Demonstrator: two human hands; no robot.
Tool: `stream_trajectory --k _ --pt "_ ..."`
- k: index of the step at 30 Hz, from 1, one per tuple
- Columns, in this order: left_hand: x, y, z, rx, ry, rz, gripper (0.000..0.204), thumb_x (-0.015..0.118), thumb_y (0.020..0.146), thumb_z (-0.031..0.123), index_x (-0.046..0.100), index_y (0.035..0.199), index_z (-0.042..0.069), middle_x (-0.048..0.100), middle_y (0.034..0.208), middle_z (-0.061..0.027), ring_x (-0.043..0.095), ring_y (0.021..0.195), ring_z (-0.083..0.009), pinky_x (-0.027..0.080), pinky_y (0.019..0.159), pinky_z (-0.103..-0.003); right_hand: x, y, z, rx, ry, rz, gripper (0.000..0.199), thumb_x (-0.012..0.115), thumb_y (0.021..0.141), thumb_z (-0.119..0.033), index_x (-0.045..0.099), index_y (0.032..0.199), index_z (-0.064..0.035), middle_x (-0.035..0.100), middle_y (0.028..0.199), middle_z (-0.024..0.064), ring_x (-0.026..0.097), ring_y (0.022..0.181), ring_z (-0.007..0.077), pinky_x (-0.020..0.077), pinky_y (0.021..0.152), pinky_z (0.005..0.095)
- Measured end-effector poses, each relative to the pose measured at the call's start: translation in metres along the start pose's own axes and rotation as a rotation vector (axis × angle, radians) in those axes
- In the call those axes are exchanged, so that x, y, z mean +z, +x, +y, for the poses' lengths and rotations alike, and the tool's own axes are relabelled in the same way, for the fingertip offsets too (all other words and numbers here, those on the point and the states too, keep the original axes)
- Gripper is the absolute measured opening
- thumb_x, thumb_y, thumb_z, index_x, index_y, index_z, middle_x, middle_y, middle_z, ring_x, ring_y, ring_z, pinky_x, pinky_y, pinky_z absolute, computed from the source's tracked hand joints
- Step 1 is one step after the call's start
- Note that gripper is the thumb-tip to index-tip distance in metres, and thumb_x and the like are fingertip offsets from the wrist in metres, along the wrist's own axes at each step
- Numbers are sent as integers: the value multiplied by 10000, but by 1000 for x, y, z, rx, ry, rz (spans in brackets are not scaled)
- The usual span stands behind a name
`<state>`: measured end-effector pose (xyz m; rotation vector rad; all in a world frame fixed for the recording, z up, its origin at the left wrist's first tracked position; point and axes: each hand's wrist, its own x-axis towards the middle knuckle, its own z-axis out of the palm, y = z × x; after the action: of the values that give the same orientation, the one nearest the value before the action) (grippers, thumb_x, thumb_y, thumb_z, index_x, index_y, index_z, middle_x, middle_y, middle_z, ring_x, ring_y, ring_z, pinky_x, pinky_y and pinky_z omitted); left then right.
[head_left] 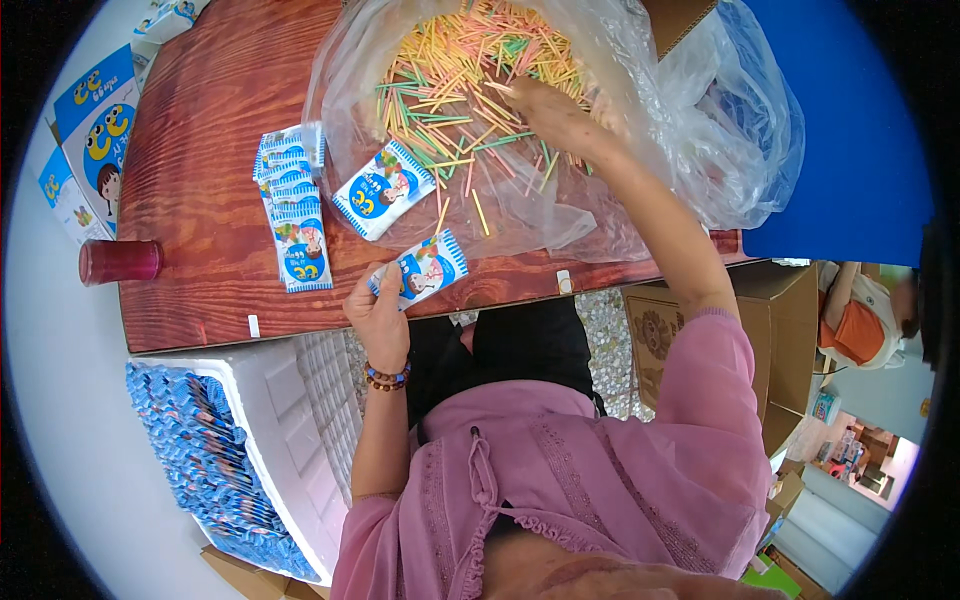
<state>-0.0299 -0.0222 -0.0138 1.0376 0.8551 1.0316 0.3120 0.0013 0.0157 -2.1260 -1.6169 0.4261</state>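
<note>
My left hand point(378, 318) pinches a small blue-and-white packet point(432, 272) by its left end, just over the table's near edge. At the far side, my right hand point(548, 115) reaches into a heap of thin candy sticks point(470, 60) coloured yellow, pink and green. Its fingers are drawn together around a few sticks; how many is hidden. The heap lies on a clear plastic bag point(345, 60) spread over the table. A larger blue-and-white packet point(383, 190) rests on the bag's near left edge. Left of it, several small packets point(293, 215) overlap in a row.
The red-brown wooden table point(215, 120) carries a dark red cup point(120, 262) at its left edge. Below stands a white foam box point(265, 440) with many blue packets point(215, 460). Cardboard boxes point(770, 330) stand at the right. Another person point(860, 315) is beyond them.
</note>
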Motion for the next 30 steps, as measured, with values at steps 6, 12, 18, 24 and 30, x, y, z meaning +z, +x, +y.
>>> stream_trajectory --k 6,12,18,24,30 --pt "0 0 2 -9 -67 -12 129 601 917 78 643 861 -30 599 778 40 508 692 -6 423 597 -185 17 2 -30 78 -203 -107 474 529 902 -293 497 1124 125 495 1152 326 464 1147 443 394 989 455" --pt "-2 1 3 -23 1 -1 118 599 910 61 648 858 -33 604 778 37 508 699 -5 423 605 -184 28 -5 -33 7 -372 -57 376 481 868 -163 487 1135 102 475 1171 318 458 1118 447 392 963 481" --pt "0 0 2 -10 -44 -9 108 604 905 54 655 875 -36 610 781 36 511 702 -6 428 610 -185 30 -23 -23 -142 -436 143 290 472 888 -102 495 1108 86 528 1132 238 475 1128 384 382 952 480" --pt "0 0 -2 -10 -17 -18 112 608 906 61 655 880 -37 619 799 30 519 701 -6 432 603 -185 27 -16 10 133 412 251 318 527 939 -173 517 1198 12 638 1055 110 565 978 181 416 894 309" --pt "-8 0 -5 -12 -38 -53 149 585 923 56 636 998 -63 656 895 -40 588 761 -68 480 693 -224 23 -13 -7 64 735 230 246 533 949 -155 600 1127 1 676 1020 39 559 951 113 407 901 266"
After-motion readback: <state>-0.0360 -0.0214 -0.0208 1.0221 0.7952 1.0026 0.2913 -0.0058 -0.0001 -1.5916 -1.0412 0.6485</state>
